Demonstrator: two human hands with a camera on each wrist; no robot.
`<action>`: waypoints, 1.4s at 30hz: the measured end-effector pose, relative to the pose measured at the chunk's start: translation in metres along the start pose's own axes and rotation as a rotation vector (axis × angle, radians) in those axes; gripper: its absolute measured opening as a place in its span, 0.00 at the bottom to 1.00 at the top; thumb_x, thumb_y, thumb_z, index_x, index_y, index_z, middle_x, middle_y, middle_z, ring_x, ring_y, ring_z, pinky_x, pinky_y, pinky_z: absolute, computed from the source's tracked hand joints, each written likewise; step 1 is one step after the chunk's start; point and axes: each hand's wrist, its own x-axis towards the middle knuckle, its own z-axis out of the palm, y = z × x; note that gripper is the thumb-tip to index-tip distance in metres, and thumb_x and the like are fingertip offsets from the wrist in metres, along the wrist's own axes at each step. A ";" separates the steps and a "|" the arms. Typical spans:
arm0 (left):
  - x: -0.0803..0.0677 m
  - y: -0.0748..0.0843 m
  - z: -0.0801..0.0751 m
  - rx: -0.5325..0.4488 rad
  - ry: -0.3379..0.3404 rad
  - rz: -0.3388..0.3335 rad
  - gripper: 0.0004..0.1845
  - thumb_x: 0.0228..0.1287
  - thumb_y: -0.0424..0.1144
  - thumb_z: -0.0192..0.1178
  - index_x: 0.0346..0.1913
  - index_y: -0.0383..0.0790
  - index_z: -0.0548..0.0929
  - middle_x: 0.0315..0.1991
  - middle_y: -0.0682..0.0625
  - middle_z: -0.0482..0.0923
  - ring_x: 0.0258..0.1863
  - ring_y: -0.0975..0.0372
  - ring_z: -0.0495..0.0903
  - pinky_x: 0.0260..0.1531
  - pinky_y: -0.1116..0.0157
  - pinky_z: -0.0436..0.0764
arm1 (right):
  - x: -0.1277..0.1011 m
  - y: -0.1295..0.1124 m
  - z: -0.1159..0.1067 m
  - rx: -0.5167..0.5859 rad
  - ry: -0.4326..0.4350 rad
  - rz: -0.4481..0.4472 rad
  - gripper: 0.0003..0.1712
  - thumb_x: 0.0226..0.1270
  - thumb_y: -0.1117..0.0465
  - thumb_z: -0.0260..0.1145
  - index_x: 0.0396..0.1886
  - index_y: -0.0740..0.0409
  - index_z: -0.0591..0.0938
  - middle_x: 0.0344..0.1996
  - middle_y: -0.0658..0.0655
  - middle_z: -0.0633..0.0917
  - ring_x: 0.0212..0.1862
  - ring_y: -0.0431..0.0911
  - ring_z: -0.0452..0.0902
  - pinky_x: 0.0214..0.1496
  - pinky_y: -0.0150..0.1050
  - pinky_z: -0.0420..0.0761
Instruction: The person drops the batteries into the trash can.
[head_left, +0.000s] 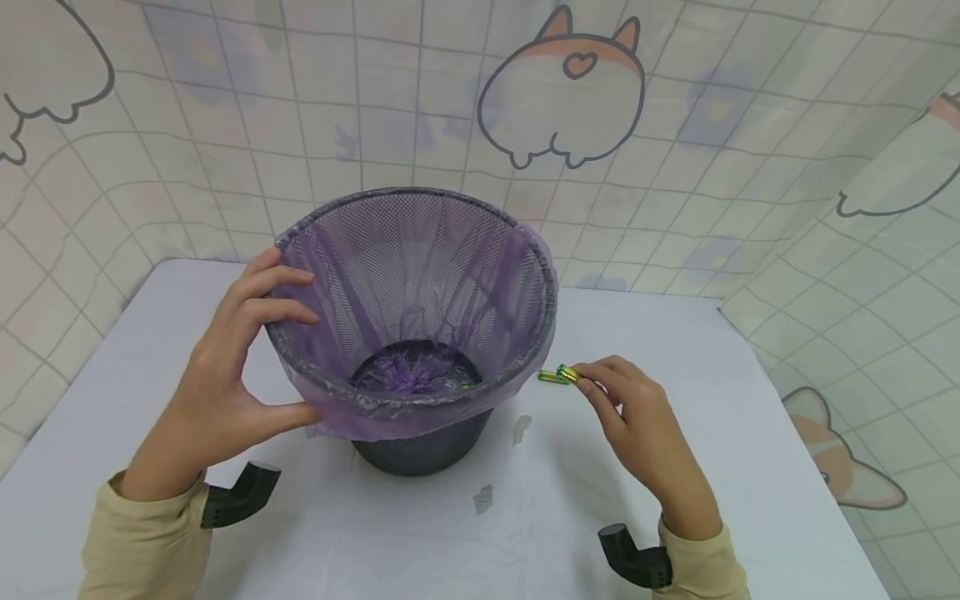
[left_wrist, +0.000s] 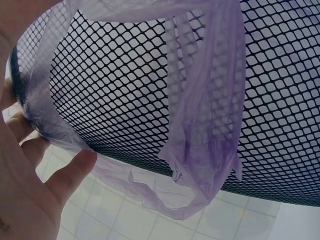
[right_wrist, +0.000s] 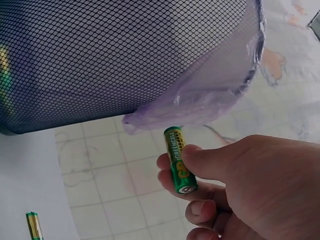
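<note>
A black mesh wastebasket [head_left: 422, 454] stands on the table, lined with a purple plastic bag [head_left: 420, 250] folded over its rim. My left hand [head_left: 217, 375] grips the rim at the left, fingers over the inside and thumb on the outside. In the left wrist view a loose loop of the bag [left_wrist: 200, 165] hangs against the mesh. To the right of the wastebasket, my right hand [head_left: 637, 417] pinches a green and gold battery [right_wrist: 177, 160] between thumb and fingers. A second battery [head_left: 552, 377] lies on the table near the wastebasket. Something green and gold [right_wrist: 5, 75] shows through the mesh.
The white table [head_left: 675, 333] meets a grid-patterned cloth wall [head_left: 420, 100] with cartoon corgis at the back and sides. Two grey patches [head_left: 483, 499] mark the tabletop in front. A black wrist mount [head_left: 240, 496] sits on each sleeve.
</note>
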 end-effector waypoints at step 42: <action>0.001 0.001 0.000 -0.007 0.003 0.002 0.42 0.48 0.67 0.65 0.43 0.25 0.76 0.59 0.34 0.70 0.73 0.43 0.56 0.77 0.56 0.56 | 0.010 -0.012 -0.015 0.044 0.214 -0.204 0.13 0.58 0.73 0.67 0.43 0.61 0.85 0.36 0.54 0.85 0.36 0.40 0.75 0.35 0.22 0.70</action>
